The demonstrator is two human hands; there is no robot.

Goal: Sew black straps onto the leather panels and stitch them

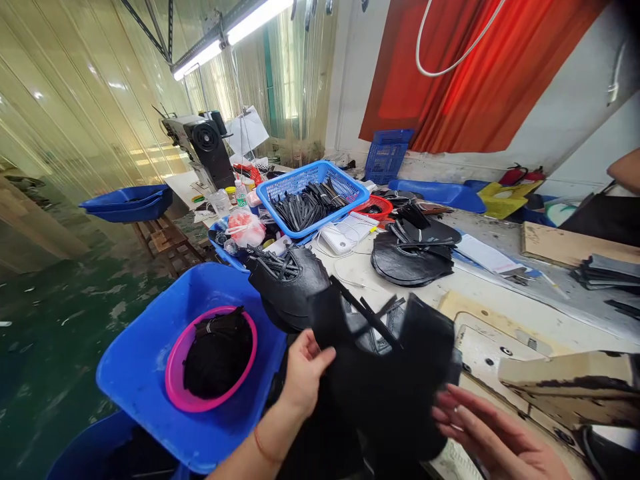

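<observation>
The black piece (385, 393) is up at the near edge of the bench (470, 283), its two prongs and long axis pointing toward the far edge. It lies just right of the left hand (301, 375), whose grip pinches its left side; the right hand (487, 427) is by its lower right side, but blur means I cannot tell whether that grip closes on it

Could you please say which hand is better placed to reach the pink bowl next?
Probably the left hand, which is nearer the pink bowl, though it holds the black piece; the right hand is beyond that piece.
</observation>
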